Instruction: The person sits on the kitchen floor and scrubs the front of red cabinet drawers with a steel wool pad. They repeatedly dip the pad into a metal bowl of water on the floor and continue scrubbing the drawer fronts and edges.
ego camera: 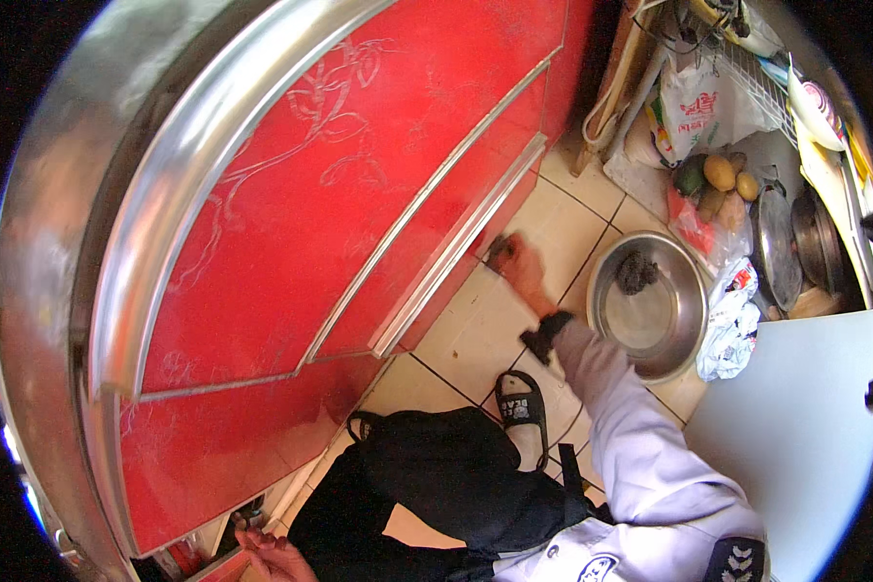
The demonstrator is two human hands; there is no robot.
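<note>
My right hand (527,275) is low over the floor tiles, beside the base of the red cabinet (422,145), and motion blurs it. A small dark item (504,251) shows at its fingers, too smeared to name. My left hand (275,556) is partly cut off by the bottom rim, its fingers bent near an opening (244,520) at the cabinet's lower edge. Whether it grips anything there is unclear. To the right of my right forearm, a stainless steel basin (698,320) on the floor contains shallow water and a dark, crumpled scourer or cloth (634,273).
Beside the basin lie a crumpled white plastic bag (729,324) and a bag of potatoes (720,174). Pans (777,244) stand on edge behind them. A pale panel (793,407) fills the lower right. My slippered foot (524,418) rests on the tiles.
</note>
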